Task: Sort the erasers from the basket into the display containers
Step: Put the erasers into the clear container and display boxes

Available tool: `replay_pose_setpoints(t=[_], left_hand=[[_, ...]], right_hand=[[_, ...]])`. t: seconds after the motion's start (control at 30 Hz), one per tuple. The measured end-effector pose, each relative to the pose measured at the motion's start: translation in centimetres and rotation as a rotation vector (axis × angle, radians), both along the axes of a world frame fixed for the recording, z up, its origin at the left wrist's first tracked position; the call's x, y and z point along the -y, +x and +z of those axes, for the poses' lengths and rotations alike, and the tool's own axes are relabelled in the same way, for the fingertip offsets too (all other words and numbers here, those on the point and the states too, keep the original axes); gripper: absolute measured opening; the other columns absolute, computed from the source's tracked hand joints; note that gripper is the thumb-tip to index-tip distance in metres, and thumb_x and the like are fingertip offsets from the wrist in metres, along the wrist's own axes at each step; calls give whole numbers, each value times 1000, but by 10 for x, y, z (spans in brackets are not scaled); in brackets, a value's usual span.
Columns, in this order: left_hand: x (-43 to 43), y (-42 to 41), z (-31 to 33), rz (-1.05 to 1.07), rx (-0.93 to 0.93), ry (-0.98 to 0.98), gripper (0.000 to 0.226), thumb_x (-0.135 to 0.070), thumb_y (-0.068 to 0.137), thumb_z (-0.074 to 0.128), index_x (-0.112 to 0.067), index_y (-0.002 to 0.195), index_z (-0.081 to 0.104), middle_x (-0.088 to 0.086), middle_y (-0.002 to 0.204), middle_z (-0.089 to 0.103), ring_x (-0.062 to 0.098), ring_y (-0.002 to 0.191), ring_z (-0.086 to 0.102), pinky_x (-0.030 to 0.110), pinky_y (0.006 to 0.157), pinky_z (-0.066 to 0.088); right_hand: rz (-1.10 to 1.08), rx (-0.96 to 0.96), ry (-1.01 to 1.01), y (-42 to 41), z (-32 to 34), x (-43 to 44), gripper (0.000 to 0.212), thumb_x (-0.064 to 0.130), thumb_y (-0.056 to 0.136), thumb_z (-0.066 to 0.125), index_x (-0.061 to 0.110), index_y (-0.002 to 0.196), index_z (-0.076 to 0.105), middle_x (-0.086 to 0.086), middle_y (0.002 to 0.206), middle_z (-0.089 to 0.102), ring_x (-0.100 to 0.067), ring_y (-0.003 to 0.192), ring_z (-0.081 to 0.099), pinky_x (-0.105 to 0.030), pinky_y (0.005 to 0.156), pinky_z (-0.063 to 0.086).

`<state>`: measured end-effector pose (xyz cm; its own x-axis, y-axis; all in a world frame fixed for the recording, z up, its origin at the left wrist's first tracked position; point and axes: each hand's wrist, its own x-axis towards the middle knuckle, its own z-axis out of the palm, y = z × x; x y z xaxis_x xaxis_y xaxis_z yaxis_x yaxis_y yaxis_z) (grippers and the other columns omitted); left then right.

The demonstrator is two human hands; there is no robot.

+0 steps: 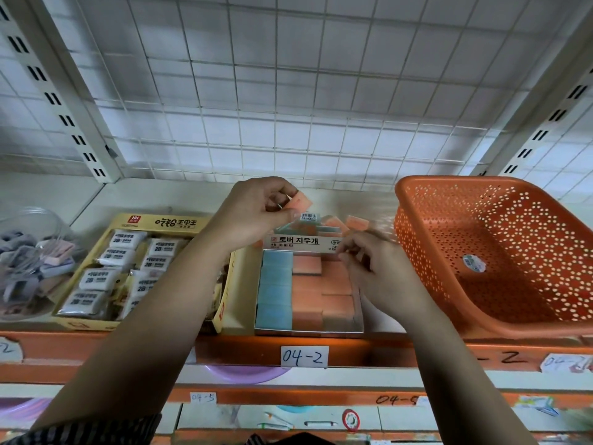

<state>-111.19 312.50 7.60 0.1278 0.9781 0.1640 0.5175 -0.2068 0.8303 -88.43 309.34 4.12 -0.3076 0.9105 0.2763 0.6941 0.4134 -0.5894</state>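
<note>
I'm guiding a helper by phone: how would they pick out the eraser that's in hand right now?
Find the orange basket on the shelf; just left of it sits an open box of blue and orange erasers. Over its far end the left hand pinches one orange eraser, the only one held clear of the packed rows.

Basket (405, 203) and yellow box (173, 222) flank the eraser box (308, 331), open above.

The shelf (144, 197) carries a jar (29, 261), yellow box (167, 221), eraser tray (298, 242) and orange basket (449, 220).
</note>
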Motion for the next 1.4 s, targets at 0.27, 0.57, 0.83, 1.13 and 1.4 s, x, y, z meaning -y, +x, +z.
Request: replay_pose_setpoints(t=[0.27, 0.57, 0.83, 1.13, 1.4], left_hand=[[24, 11, 26, -310, 73, -158, 39, -6, 80, 76, -28, 112, 68, 4, 99, 63, 21, 82, 70, 28, 82, 50], [41, 39, 5, -466, -154, -264, 35, -15, 75, 83, -25, 106, 70, -6, 90, 66, 4, 79, 62, 23, 78, 50], [47, 62, -7, -560, -364, -262, 24, -15, 76, 81, -20, 99, 75, -17, 78, 67, -11, 67, 56, 5, 63, 40], [43, 69, -8, -578, -413, -232, 15, -16, 79, 78, -16, 94, 79, -25, 67, 62, -16, 63, 53, 2, 61, 34], [42, 72, -15, -573, -491, -178, 8, -22, 76, 80, -21, 81, 73, -18, 77, 62, -14, 70, 51, 16, 64, 36]], right_hand=[[-57, -125, 166, 0, -24, -28, 6, 1, 80, 66, 5, 84, 69, -5, 79, 67, -11, 66, 56, -7, 62, 37], [44, -374, 50, 5, -32, -29, 12, 9, 85, 56, 2, 86, 65, -5, 79, 66, -12, 73, 61, -24, 67, 46], [59, -431, 56, 4, -37, -31, 14, 9, 85, 57, -2, 87, 67, 3, 80, 64, -2, 73, 59, -18, 68, 44], [59, -463, 47, 4, -39, -31, 12, 7, 83, 56, 2, 88, 66, 1, 82, 65, -8, 76, 61, -20, 71, 45], [49, -440, 44, 5, -40, -32, 11, 8, 84, 56, 4, 88, 66, 0, 81, 66, -15, 76, 62, -25, 70, 46]])
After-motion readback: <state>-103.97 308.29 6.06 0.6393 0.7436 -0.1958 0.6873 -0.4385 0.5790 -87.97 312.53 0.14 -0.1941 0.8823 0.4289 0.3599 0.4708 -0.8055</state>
